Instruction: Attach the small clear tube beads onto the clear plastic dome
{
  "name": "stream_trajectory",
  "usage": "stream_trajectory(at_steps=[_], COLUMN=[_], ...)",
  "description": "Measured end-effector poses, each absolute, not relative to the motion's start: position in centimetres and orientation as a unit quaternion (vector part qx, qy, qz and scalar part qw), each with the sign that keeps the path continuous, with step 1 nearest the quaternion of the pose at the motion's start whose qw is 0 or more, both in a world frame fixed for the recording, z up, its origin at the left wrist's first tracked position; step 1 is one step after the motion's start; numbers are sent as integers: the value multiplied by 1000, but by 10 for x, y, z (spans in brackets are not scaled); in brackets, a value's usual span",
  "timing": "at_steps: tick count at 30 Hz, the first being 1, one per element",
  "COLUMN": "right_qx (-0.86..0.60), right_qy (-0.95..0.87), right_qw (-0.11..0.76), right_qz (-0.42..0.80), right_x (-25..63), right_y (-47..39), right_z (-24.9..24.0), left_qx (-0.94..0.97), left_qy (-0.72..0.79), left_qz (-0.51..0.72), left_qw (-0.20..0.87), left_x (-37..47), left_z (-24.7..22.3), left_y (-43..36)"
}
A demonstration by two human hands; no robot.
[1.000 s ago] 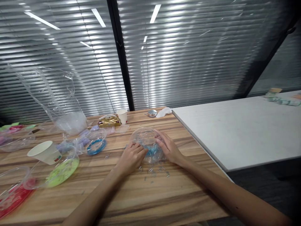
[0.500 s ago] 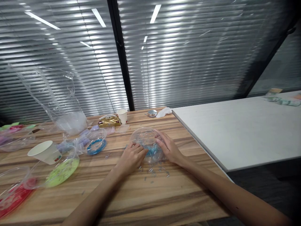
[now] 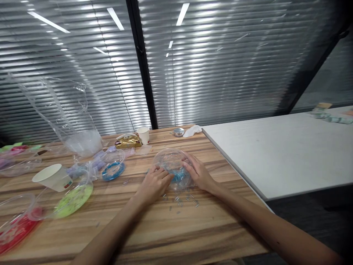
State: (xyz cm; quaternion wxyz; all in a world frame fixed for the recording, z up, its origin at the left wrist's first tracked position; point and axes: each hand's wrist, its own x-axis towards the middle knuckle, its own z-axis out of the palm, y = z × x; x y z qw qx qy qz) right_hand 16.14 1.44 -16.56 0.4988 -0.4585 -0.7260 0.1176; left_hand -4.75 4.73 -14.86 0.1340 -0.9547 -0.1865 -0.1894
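Note:
In the middle of the table stands a clear plastic bowl [image 3: 172,156] with light-blue material [image 3: 179,176] low inside it. My right hand [image 3: 200,175] wraps the bowl's right side, with its fingertips over the rim. My left hand [image 3: 156,183] is closed at the left front of the bowl, its fingers curled in toward the blue material. What those fingers pinch, if anything, is hidden. Small clear and silvery pieces [image 3: 178,201] lie scattered on the wood just in front of the bowl.
Left of my hands stand clear bowls holding blue [image 3: 113,171], yellow-green [image 3: 74,200] and red material [image 3: 18,233]. Behind are paper cups [image 3: 143,135], a gold packet [image 3: 128,141], a large clear bag [image 3: 84,142], a round tin [image 3: 178,132] and a tissue [image 3: 192,131]. A white table [image 3: 275,154] adjoins at right.

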Motion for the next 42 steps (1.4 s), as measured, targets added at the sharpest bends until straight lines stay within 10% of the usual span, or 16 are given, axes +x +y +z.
stream_trajectory(at_steps=[42], right_qx=[-456], right_qy=[-727], right_qw=[499], right_qz=[121], right_x=[162], right_y=[12], right_z=[-163], left_qx=[-952], left_qy=[-176], left_qz=[-208], left_qw=[138], left_x=[-48], left_z=[-149], left_y=[48])
